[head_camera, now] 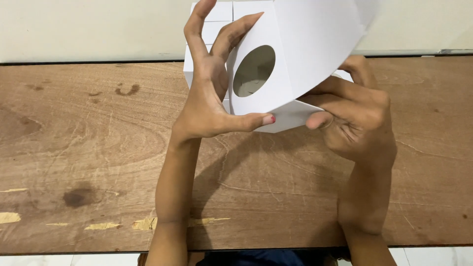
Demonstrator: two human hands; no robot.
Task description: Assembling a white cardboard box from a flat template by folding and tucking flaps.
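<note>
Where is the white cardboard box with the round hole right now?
In the head view the white cardboard box sits top centre, raised above the wooden table, held between the left hand and right hand.

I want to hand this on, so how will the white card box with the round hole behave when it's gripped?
The box is probably light and flexible: its panel curves. It likely dents if squeezed, being thin and hollow behind the hole. The left hand and right hand hold it aloft easily.

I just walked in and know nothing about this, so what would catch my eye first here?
First, the white cardboard box with a round hole in its front panel, held up above the middle of the wooden table. Both hands grip it: the left hand spread over its left side, the right hand pinching its lower right edge. Yellowish chipped patches mark the table's near edge.
</note>
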